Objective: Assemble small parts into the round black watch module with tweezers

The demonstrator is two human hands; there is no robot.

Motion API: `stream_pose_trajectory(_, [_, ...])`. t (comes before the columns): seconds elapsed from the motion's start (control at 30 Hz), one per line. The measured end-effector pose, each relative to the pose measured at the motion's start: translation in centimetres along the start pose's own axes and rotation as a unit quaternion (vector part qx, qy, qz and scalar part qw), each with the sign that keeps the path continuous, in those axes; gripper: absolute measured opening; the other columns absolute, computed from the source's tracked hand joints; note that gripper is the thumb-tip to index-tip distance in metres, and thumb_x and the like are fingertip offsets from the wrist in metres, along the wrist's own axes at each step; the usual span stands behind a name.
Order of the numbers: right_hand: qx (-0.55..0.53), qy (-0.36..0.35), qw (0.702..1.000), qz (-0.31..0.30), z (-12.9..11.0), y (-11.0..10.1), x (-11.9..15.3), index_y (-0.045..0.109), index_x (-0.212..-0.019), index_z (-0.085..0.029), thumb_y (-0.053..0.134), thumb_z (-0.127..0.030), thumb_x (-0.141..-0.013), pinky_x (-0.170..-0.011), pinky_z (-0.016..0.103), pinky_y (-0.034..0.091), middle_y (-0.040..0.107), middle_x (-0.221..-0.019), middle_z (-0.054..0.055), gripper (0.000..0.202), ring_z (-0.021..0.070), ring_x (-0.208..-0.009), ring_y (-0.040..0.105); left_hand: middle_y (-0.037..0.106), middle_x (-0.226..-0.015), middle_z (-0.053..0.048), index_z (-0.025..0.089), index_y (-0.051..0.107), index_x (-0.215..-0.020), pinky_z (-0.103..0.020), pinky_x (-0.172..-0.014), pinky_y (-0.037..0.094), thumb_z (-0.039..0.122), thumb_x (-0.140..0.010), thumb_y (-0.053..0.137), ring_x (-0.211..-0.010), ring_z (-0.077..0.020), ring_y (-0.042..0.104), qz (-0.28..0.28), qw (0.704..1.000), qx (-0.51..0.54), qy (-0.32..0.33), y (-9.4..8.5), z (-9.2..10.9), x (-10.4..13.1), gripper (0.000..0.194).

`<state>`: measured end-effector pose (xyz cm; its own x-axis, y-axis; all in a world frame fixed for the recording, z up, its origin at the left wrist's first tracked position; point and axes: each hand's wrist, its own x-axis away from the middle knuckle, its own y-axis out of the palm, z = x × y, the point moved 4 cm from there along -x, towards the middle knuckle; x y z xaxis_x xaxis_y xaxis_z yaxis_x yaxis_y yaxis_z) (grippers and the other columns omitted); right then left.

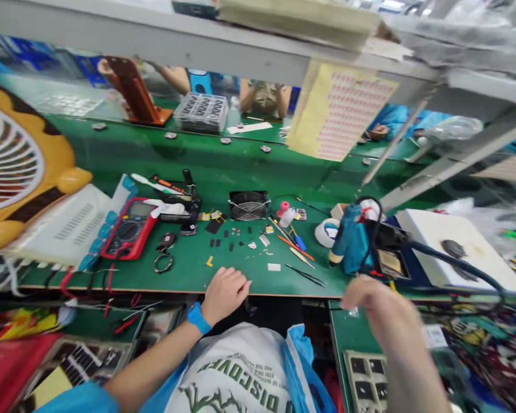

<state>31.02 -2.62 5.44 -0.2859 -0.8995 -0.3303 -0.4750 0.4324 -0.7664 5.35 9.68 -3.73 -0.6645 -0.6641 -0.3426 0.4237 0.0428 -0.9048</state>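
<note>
My left hand (226,295), with a blue band at the wrist, rests on the front edge of the green bench (249,278). Its fingers are curled in and nothing shows in them. My right hand (378,304) is over the bench's right front edge, smeared by motion, so its grip is unclear. Beyond it stand a blue-handled tool (346,229) in a holder and a tip-cleaning tray (389,264). Between the hands lie black tweezers (306,275), a small white piece (274,267) and an orange stick (296,247). Several small dark parts (217,243) lie ahead of my left hand.
A red multimeter (129,229) and a yellow fan (17,166) are on the left. A small black fan (248,206) stands at the back, a tape roll (327,232) on the right. A shelf (155,40) with a hanging paper sheet (344,109) crosses overhead. Cables run along the right.
</note>
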Motion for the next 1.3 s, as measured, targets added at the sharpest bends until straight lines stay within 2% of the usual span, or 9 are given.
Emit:
stream_pose_trajectory(0.1, [0.029,-0.030,0.998,-0.044,1.2,4.3,-2.6,0.060,-0.068,-0.018,0.029,-0.066,-0.089,-0.047,0.028,0.050,0.061,-0.062,0.003,0.061,0.0150,-0.051,0.058,0.054,-0.059,0.002,0.022,0.047,-0.060,-0.032,-0.061,0.028,0.036,-0.089,0.048,-0.062,-0.0166,0.046,-0.024,1.000,0.008,0.010,-0.1,0.2,0.3,0.032])
stream_pose_trajectory(0.2, [0.075,-0.035,0.996,-0.024,2.6,7.6,-2.9,0.065,-0.081,-0.016,0.024,-0.072,-0.085,-0.059,0.040,0.055,0.067,-0.078,0.013,0.070,0.0260,-0.069,0.065,0.056,-0.062,0.002,0.022,0.048,-0.063,-0.032,-0.062,0.030,0.037,-0.090,0.048,-0.065,-0.0162,0.047,-0.049,0.998,0.027,0.009,-0.3,0.3,0.5,0.030])
stream_pose_trajectory(0.3, [0.110,-0.048,0.992,-0.030,3.7,9.2,-2.5,0.064,-0.075,-0.016,0.018,-0.072,-0.086,-0.066,0.047,0.054,0.066,-0.075,0.014,0.073,0.0296,-0.071,0.063,0.057,-0.065,0.003,0.022,0.050,-0.065,-0.031,-0.064,0.033,0.039,-0.090,0.049,-0.067,-0.0151,0.049,-0.074,0.995,0.065,0.001,-0.8,0.1,0.8,0.030])
stream_pose_trajectory(0.47, [0.136,-0.060,0.988,-0.038,3.9,9.5,-2.5,0.057,-0.065,-0.018,0.014,-0.066,-0.089,-0.060,0.045,0.051,0.060,-0.064,0.012,0.068,0.0280,-0.062,0.057,0.060,-0.067,0.008,0.025,0.054,-0.070,-0.024,-0.064,0.037,0.039,-0.090,0.052,-0.068,-0.0085,0.055,-0.111,0.984,0.139,0.002,-3.0,-0.8,2.0,0.025])
stream_pose_trajectory(0.57, [0.138,-0.058,0.988,-0.032,3.4,9.6,-2.4,0.055,-0.067,-0.019,0.015,-0.064,-0.089,-0.061,0.046,0.050,0.059,-0.065,0.013,0.064,0.0286,-0.062,0.056,0.060,-0.068,0.008,0.024,0.056,-0.072,-0.021,-0.064,0.039,0.037,-0.091,0.050,-0.066,-0.0065,0.055,-0.099,0.983,0.153,-0.029,-4.5,-2.3,3.0,0.024])
stream_pose_trajectory(0.77, [0.128,-0.055,0.990,-0.034,3.1,9.4,-2.3,0.052,-0.069,-0.024,0.018,-0.062,-0.089,-0.060,0.049,0.050,0.059,-0.067,0.012,0.055,0.0308,-0.062,0.055,0.059,-0.069,0.005,0.022,0.057,-0.074,-0.021,-0.067,0.043,0.040,-0.092,0.047,-0.068,-0.0089,0.054,-0.009,0.981,0.126,-0.149,-8.0,-7.8,4.7,0.027])
stream_pose_trajectory(0.9, [0.117,-0.055,0.991,-0.038,2.9,9.3,-2.5,0.050,-0.069,-0.027,0.022,-0.064,-0.087,-0.058,0.051,0.049,0.058,-0.067,0.011,0.050,0.0326,-0.061,0.054,0.061,-0.091,0.002,0.023,0.058,-0.089,-0.026,-0.082,0.046,0.036,-0.088,0.052,-0.088,-0.0128,0.057,0.033,0.969,0.077,-0.231,-10.2,-12.2,6.1,0.014])
stream_pose_trajectory(1.07, [0.114,-0.051,0.992,-0.026,2.7,9.4,-2.6,0.050,-0.068,-0.028,0.025,-0.064,-0.085,-0.057,0.051,0.048,0.057,-0.065,0.010,0.048,0.0326,-0.059,0.052,0.056,-0.111,-0.001,0.025,0.051,-0.112,-0.034,-0.094,0.044,0.025,-0.067,0.076,-0.105,-0.0193,0.052,0.022,0.962,0.026,-0.272,-9.8,-14.8,7.7,0.052])
stream_pose_trajectory(1.3, [0.112,-0.012,0.994,0.011,0.8,9.4,-2.6,0.056,-0.086,-0.023,0.030,-0.058,-0.087,-0.069,0.052,0.051,0.060,-0.082,0.014,0.044,0.0343,-0.078,0.059,0.058,-0.102,0.001,0.025,0.055,-0.106,-0.032,-0.088,0.045,0.025,-0.061,0.081,-0.096,-0.0183,0.053,0.014,0.963,0.013,-0.270,-8.5,-14.6,8.3,0.052])
